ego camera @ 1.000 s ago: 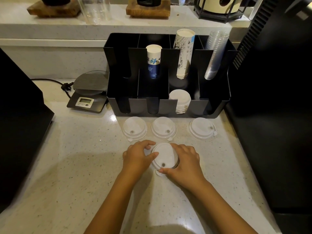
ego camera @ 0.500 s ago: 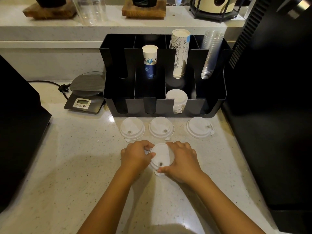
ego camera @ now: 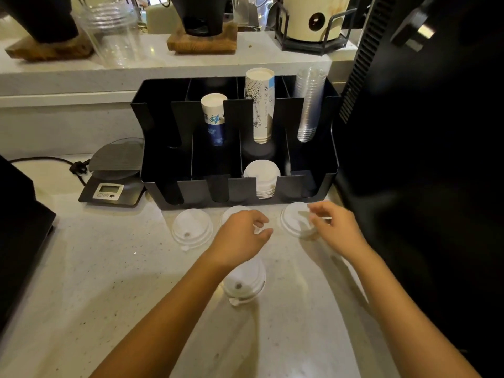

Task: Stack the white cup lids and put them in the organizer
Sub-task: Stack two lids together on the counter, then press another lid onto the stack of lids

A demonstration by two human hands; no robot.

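A short stack of white cup lids [ego camera: 244, 282] lies on the counter near me, with no hand on it. Three more white lids lie in a row in front of the black organizer [ego camera: 240, 190]. The left lid [ego camera: 191, 230] is untouched. My left hand [ego camera: 240, 236] covers most of the middle lid [ego camera: 233, 212], and its curled fingers pinch that lid's right edge. My right hand [ego camera: 335, 227] hovers at the right edge of the right lid [ego camera: 296, 221] with fingers spread. Several white lids [ego camera: 261, 173] stand in the organizer's third front slot.
The organizer's back slots hold paper cup stacks [ego camera: 214, 118] and clear plastic cups [ego camera: 309, 105]. A digital scale [ego camera: 114, 175] with a cord sits left of it. A black machine [ego camera: 422, 132] walls the right side, a dark appliance [ego camera: 19, 227] the left. A raised shelf runs behind.
Both hands let go of the near stack and moved forward to the row of lids, the left to the middle lid and the right to the right lid. The camera moved closer.
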